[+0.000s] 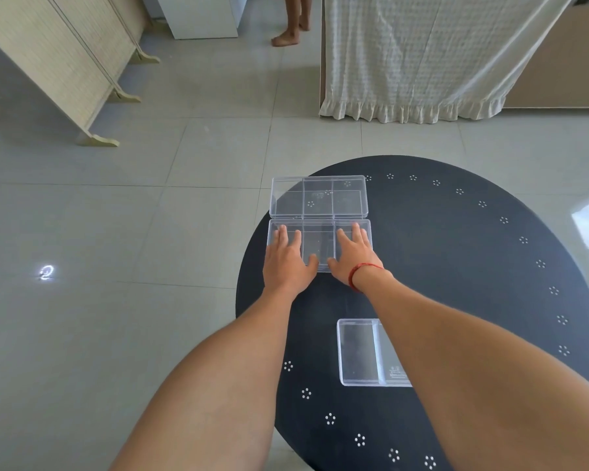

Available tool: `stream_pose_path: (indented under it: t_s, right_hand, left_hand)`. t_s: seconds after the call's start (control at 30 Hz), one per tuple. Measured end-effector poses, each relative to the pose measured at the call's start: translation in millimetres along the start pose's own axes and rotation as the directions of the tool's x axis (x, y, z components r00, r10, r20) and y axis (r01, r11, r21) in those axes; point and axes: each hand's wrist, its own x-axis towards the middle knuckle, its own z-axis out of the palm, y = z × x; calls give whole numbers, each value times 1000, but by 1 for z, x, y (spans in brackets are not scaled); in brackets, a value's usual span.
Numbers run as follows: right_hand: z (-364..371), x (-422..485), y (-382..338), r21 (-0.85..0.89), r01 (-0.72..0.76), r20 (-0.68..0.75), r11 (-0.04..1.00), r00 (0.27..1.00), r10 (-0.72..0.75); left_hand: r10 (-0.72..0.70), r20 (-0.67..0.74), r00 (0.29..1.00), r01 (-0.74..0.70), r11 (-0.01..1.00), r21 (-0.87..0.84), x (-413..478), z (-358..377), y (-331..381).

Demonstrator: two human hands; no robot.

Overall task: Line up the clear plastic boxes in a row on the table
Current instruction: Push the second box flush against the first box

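Three clear plastic boxes with inner compartments lie on a round black table (456,266). The far box (318,197) sits at the table's far-left edge. The middle box (318,243) lies just in front of it, long sides touching or nearly so. My left hand (286,260) and my right hand (354,253) rest flat on the middle box's lid with fingers spread, one at each end and thumbs near its front edge. The near box (357,351) lies apart, closer to me, its right part hidden under my right forearm.
The table has white dot clusters around its rim and stands on a grey tiled floor. A folding screen (58,62) stands at the back left, a hanging cream cloth (422,62) at the back right. Another person's bare feet (288,37) are beyond the table.
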Motion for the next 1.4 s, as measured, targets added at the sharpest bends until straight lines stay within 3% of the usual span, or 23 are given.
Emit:
stream_pose_path:
  t_s: [1.1,1.4]
  right_hand:
    - [-1,10,-6,26,-16,-7,1000,1000,16]
    - [-10,-17,4,41,15,-103,999,995,-10]
  left_hand:
    - [-7,45,999,8,1000,-5,11,-5,-3]
    - [3,22,1000,-4,1000,14,-12,-8,0]
